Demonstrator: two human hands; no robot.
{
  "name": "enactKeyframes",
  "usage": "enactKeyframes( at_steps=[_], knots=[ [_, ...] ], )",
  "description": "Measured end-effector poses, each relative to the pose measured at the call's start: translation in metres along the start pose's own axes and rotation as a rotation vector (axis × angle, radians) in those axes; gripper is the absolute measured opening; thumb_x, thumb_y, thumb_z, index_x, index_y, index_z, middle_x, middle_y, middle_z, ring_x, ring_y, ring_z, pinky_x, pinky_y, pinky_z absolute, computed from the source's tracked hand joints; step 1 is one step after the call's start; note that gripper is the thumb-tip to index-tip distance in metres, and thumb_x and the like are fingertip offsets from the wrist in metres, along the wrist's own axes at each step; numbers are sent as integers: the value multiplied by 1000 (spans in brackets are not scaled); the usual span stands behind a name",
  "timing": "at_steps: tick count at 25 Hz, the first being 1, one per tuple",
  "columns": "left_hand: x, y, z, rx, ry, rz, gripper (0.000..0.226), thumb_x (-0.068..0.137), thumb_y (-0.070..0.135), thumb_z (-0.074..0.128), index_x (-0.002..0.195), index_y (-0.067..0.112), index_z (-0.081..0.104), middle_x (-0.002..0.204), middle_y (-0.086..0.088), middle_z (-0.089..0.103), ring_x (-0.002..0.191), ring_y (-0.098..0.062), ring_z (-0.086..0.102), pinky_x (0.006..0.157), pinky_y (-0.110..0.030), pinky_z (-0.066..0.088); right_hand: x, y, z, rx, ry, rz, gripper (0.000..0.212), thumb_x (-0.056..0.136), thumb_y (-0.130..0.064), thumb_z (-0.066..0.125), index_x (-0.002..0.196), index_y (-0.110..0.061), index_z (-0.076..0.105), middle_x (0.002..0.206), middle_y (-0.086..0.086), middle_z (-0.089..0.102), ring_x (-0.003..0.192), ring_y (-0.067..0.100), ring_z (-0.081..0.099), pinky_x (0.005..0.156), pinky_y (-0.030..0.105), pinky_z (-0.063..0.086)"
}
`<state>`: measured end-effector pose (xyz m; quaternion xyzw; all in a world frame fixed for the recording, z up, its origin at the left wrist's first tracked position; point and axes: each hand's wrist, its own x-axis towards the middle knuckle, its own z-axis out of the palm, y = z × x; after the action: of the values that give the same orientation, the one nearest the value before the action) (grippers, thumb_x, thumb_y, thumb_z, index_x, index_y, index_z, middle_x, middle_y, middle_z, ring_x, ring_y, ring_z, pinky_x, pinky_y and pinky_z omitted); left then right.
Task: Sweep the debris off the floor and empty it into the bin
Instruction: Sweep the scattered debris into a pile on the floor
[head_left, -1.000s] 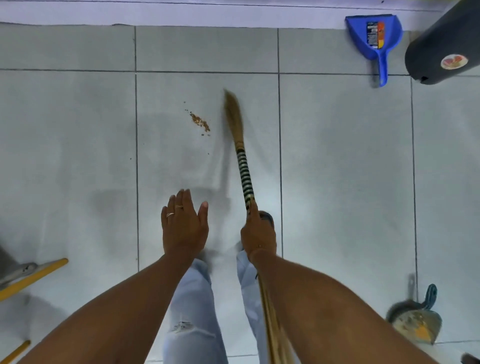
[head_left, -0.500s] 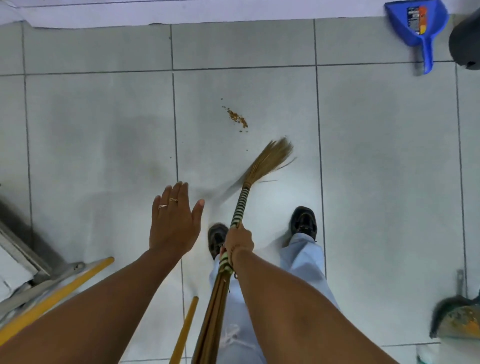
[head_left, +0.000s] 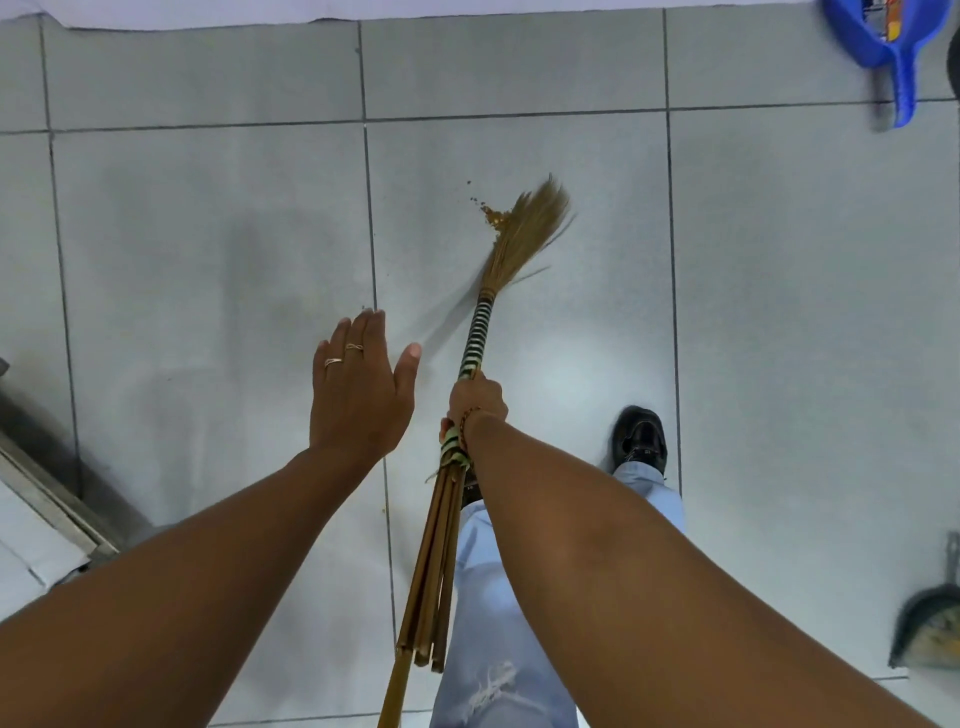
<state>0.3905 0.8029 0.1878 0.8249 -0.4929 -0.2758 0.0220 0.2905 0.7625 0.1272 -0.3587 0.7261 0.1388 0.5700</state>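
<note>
Broom (head_left: 524, 234) bristles now against the debris (head_left: 491, 215), no longer short of it.

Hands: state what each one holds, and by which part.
The right hand grips the broom on its handle, just below the black-and-white striped wrapping. The left hand is open, fingers spread, holding nothing.

Right hand (head_left: 475, 402) fisted, left hand (head_left: 358, 395) flat, fingers spread.

No legible text, brand, number or sign is found. The blue dustpan (head_left: 883, 36) at the top right edge carries a printed label (head_left: 883, 21) in orange and dark colours, cut by the frame; its wording is too small and blurred to read.
</note>
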Motion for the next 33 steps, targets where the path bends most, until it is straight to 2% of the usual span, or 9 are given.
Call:
enactKeyframes(
  at_steps=[2,7,10,12,14,21,27,31,33],
  knots=[
    [6,-2,-3,-4,6,-15,55,96,38,33,140,4,29,148,-19,34,139,-33,24,115,-48,17,6,-9,2,-6,1,-17,36,102,-20,30,126,-3,50,102,10,64,60,16,55,44,14,43],
    [10,0,-5,19,17,-19,54,96,34,36,139,3,29,147,-19,35,139,-33,25,115,-47,17,13,-22,-9,-1,-30,0,34,102,-17,32,126,-2,51,80,5,57,47,9,38,26,14,31],
    [6,13,-6,48,-5,-11,54,96,36,35,139,4,29,147,-19,35,139,-33,25,115,-47,17,12,-18,-21,36,-4,-46,36,101,-19,32,128,-6,51,116,11,64,71,22,60,59,19,52],
    [3,25,-6,72,-6,-6,55,96,36,35,139,3,30,146,-20,36,139,-34,25,115,-48,18,0,-8,-32,119,37,-73,38,99,-23,31,131,-12,49,120,14,63,97,32,65,85,39,57],
    [0,42,-5,82,-4,2,55,96,37,36,138,2,31,145,-21,38,138,-36,27,114,-50,21,-14,10,-49,144,78,-120,43,99,-25,31,140,-22,42,119,14,62,103,36,63,89,47,55],
    [-14,166,11,89,-27,120,53,96,36,34,136,1,33,144,-21,38,137,-36,28,114,-50,21,-30,65,-167,189,135,-140,49,96,-44,38,142,-27,35,110,16,66,96,36,66,81,50,58],
    [-11,288,45,73,-42,83,56,96,37,32,138,0,28,147,-21,35,138,-36,25,115,-49,18,-12,91,-308,296,91,-25,57,93,-55,37,109,-4,58,94,13,65,59,25,60,42,26,50],
    [7,367,63,90,-33,139,54,96,36,35,136,-1,32,143,-22,40,135,-37,30,112,-50,22,5,107,-392,259,141,-103,46,89,-56,41,95,-12,56,105,16,69,91,34,68,83,44,57],
    [18,401,69,128,-25,219,53,96,35,37,134,-1,35,139,-23,44,131,-38,35,110,-51,26,16,112,-427,287,163,-105,43,89,-51,45,100,-11,53,110,16,68,99,34,67,89,46,55]
  ],
)
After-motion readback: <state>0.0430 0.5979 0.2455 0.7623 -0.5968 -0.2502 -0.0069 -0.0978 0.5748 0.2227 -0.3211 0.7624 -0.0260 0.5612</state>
